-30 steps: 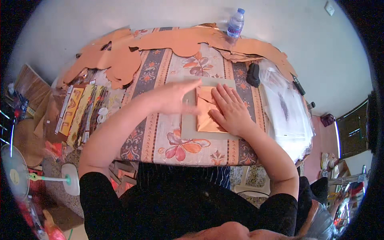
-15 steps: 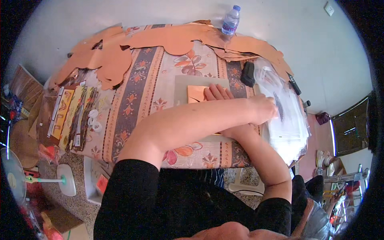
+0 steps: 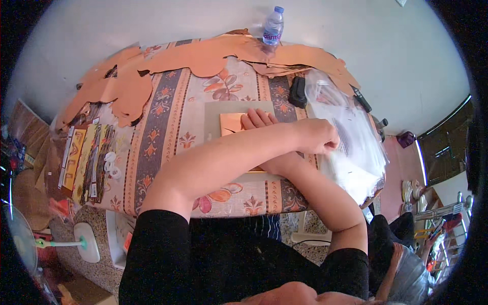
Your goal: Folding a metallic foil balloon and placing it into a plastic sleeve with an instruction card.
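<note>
My left arm crosses over my right one. At the near-left edge of a stack of clear plastic bags, my left hand is closed on a plastic bag; its fingertips are partly hidden. My right hand rests flat, fingers stretched out, on a square tan leather-like piece with a dark slit-like mark. That piece lies on a grey board. My left forearm hides much of the piece and the board.
Large, irregular tan sheets line the far edge, with a water bottle by the wall. A black object and a dark cutter-like tool flank the bags. Yellow packages and white rings lie left. Another person sits lower right.
The whole view has shifted, so the table appears further left. My left hand stays at the bags, where the plastic has moved slightly. My right hand remains flat on the tan piece.
</note>
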{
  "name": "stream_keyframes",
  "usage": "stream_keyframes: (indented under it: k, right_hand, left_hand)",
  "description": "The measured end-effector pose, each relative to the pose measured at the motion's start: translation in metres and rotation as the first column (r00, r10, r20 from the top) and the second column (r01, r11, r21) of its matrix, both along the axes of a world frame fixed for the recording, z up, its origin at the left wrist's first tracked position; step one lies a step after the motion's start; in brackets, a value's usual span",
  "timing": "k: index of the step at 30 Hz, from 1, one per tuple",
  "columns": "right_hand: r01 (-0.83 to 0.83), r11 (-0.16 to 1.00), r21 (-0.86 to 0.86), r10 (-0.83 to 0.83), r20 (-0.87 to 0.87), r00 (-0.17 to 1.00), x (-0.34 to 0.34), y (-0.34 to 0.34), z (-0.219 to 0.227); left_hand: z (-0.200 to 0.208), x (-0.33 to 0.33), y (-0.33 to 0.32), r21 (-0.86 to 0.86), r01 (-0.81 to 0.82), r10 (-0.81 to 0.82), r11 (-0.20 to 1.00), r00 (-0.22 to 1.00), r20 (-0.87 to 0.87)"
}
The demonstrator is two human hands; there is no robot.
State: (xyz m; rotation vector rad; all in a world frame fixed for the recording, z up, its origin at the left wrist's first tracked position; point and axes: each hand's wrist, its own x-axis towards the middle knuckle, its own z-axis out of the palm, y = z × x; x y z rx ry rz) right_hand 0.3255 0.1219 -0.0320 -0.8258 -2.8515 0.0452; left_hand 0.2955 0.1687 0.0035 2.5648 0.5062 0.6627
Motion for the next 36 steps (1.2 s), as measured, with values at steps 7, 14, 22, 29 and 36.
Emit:
stream_keyframes:
  k: [7,14,22,29,36]
  right_hand:
    - [0.057,0.992,0.109,-0.054,-0.026,0.998,-0.005,-0.002,-0.008]
    - [0.064,0.995,0.081,-0.047,-0.189,0.981,-0.002,-0.003,-0.005]
    - [0.064,0.997,0.042,-0.058,-0.130,0.990,-0.002,-0.002,-0.001]
    - [0.071,0.997,0.031,-0.067,-0.111,0.992,-0.002,-0.006,0.004]
    - [0.074,0.997,0.012,-0.072,-0.101,0.992,-0.003,-0.006,0.007]
  left_hand:
    - [0.023,-0.041,-0.017,-0.028,-0.207,0.204,0.978,0.925,0.321]
    - [0.077,-0.193,-0.083,0.089,-0.497,0.435,0.863,0.821,0.370]
    - [0.023,-0.326,-0.200,-0.156,-0.761,0.715,0.630,0.646,-0.266]
    - [0.039,-0.357,-0.218,-0.274,-0.561,0.463,0.781,0.815,-0.349]
    - [0.003,-0.273,-0.185,-0.146,-0.765,0.759,0.627,0.642,-0.103]
